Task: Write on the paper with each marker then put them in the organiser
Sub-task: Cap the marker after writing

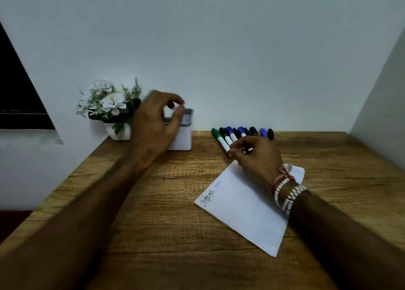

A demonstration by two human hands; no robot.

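Left hand (pixel 155 123) hovers curled over the organiser (pixel 184 138) — right hand (pixel 257 158) touches the markers (pixel 231 134) beyond the paper (pixel 245 213).

**Paper, markers, organiser: condition as found**

White paper (pixel 247 206) lies flat and skewed, near right, with two scribbles along its left edge, one dark, one blue. Capped markers (pixel 241 133) lie side by side, far right: green leftmost, then black and blue; count uncertain. The grey-rimmed white organiser (pixel 185 140) stands upright, left of them.
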